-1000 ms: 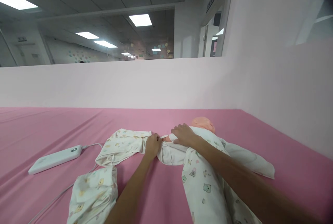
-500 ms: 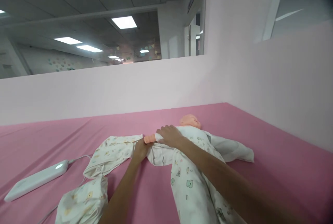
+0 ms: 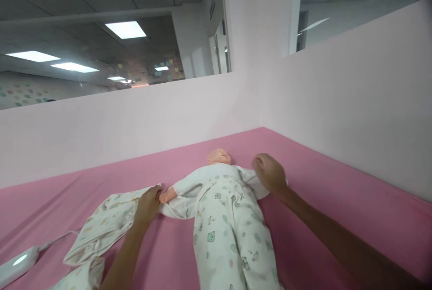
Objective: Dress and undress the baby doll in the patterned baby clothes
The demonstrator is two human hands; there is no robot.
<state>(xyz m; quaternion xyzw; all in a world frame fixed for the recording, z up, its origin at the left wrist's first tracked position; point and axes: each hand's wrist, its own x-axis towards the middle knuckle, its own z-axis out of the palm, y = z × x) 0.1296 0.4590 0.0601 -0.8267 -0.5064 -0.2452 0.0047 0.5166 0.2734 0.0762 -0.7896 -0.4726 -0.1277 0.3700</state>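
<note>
A baby doll lies on its back, dressed in a white long-sleeved top and white pants with small animal prints. My left hand is closed at the doll's small hand, which sticks out of the sleeve on the left. Over the sleeve on the doll's other side is my right hand, its fingers curled and blurred by motion. Whether it grips any fabric cannot be made out. The doll's hand on that side is hidden.
A printed white baby garment is spread left of my left forearm, with more bunched cloth below it. At the lower left lies a white device with a cable and a light. White walls border the pink sheet.
My right hand has left the doll's left-side sleeve and moved across to the right-side sleeve. My left hand stays by the doll's hand. The view has turned right.
</note>
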